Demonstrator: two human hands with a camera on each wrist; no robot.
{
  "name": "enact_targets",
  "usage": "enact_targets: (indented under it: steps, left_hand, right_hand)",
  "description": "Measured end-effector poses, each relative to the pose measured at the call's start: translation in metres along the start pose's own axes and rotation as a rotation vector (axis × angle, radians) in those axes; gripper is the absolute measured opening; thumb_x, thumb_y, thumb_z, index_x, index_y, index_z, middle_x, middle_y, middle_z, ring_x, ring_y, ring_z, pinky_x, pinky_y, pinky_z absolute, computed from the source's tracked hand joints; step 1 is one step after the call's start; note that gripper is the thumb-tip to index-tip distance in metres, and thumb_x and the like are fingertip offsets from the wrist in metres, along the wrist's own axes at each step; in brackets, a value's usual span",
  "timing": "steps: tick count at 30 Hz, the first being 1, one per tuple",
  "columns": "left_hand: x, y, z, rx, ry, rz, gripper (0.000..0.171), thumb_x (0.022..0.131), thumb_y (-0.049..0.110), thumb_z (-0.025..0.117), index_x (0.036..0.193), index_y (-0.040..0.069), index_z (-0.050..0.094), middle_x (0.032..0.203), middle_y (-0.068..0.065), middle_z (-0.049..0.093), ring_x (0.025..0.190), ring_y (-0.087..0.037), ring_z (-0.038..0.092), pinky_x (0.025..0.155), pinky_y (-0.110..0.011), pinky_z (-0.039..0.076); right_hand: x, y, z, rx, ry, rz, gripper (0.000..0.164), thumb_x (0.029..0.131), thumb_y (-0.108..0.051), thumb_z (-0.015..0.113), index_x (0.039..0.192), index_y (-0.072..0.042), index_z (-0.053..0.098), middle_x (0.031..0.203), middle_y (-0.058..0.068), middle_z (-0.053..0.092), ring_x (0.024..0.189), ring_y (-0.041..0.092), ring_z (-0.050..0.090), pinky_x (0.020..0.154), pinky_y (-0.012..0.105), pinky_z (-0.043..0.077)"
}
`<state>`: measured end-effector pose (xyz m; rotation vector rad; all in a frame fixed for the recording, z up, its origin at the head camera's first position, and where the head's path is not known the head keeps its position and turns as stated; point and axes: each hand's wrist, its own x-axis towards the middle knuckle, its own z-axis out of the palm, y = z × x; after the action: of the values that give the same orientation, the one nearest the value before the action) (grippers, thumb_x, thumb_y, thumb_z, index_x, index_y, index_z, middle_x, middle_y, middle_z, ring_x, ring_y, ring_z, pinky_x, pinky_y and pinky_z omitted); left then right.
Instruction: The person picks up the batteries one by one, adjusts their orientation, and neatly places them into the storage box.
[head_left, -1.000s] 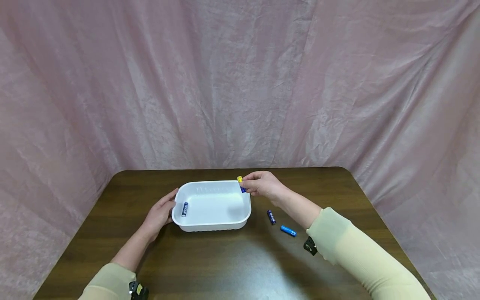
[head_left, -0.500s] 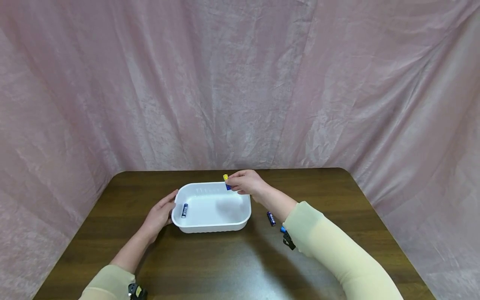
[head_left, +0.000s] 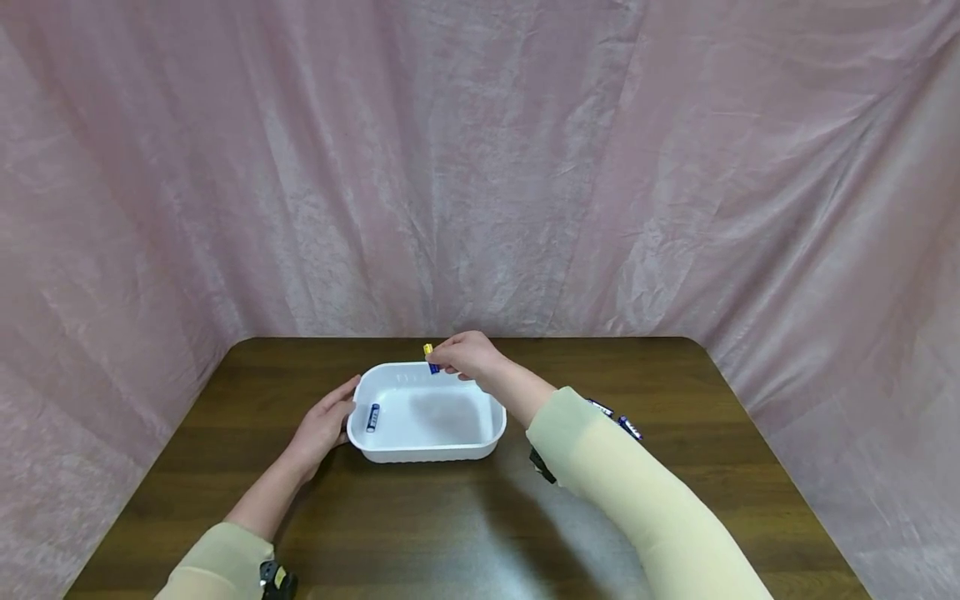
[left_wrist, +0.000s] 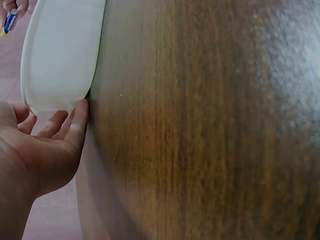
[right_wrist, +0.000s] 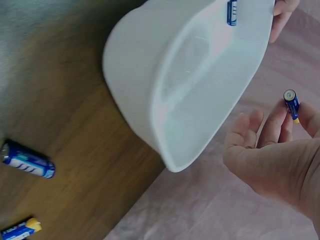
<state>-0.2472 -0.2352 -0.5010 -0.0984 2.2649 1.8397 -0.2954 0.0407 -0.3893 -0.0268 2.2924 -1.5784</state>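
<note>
My right hand (head_left: 468, 354) pinches a small blue battery with a yellow end (right_wrist: 291, 103) between thumb and fingers. It hangs above the far rim of a white plastic tray (head_left: 423, 455). My left hand (head_left: 318, 429) is at the tray's left end, its fingertips (left_wrist: 76, 122) touching the outside of the end wall. Inside the tray, near that end, lies a dark blue battery (head_left: 372, 417). The tray floor beneath my right hand is partly hidden by it.
Right of the tray, two blue-and-white batteries (head_left: 630, 427) lie on the brown wooden table (head_left: 375, 533), partly behind my right sleeve (head_left: 637, 492). In the right wrist view, a blue battery (right_wrist: 29, 160) lies near one with a yellow end (right_wrist: 21, 230). A pink curtain (head_left: 480, 167) hangs behind.
My right hand has moved left across the tray, still pinching the battery. My right sleeve now covers the table batteries seen earlier and uncovers two others. My left hand stays at the tray's end.
</note>
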Motion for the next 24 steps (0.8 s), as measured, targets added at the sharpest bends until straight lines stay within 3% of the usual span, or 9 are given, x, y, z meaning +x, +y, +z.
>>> enact_targets:
  steps: [8, 16, 24]
  left_hand:
    - [0.0, -0.001, 0.003, -0.006, 0.003, -0.007, 0.055, 0.109, 0.027, 0.045, 0.162, 0.024, 0.032, 0.168, -0.009, 0.023, 0.142, -0.031, 0.038, 0.103, -0.046, 0.048]
    - [-0.001, 0.002, 0.006, -0.022, -0.004, 0.002, 0.054, 0.109, 0.027, 0.045, 0.162, 0.025, 0.033, 0.168, -0.011, 0.024, 0.142, -0.033, 0.038, 0.106, -0.051, 0.045]
    - [-0.003, 0.004, 0.007, -0.048, 0.007, -0.011, 0.056, 0.108, 0.021, 0.044, 0.162, 0.022, 0.033, 0.165, -0.016, 0.028, 0.137, -0.034, 0.042, 0.097, -0.042, 0.052]
  right_hand:
    - [0.015, -0.007, 0.022, -0.075, 0.041, 0.098, 0.015, 0.09, -0.023, 0.08, 0.094, -0.009, 0.079, 0.093, 0.004, 0.075, 0.102, 0.028, 0.066, 0.078, 0.037, 0.05]
    - [0.022, -0.001, 0.041, -0.169, 0.034, 0.145, 0.017, 0.086, -0.025, 0.082, 0.088, -0.009, 0.078, 0.085, 0.003, 0.077, 0.103, 0.03, 0.069, 0.092, 0.047, 0.051]
    - [0.021, 0.01, 0.063, -0.271, 0.039, 0.165, 0.021, 0.085, -0.025, 0.083, 0.086, -0.007, 0.073, 0.08, 0.003, 0.076, 0.091, 0.025, 0.069, 0.083, 0.039, 0.053]
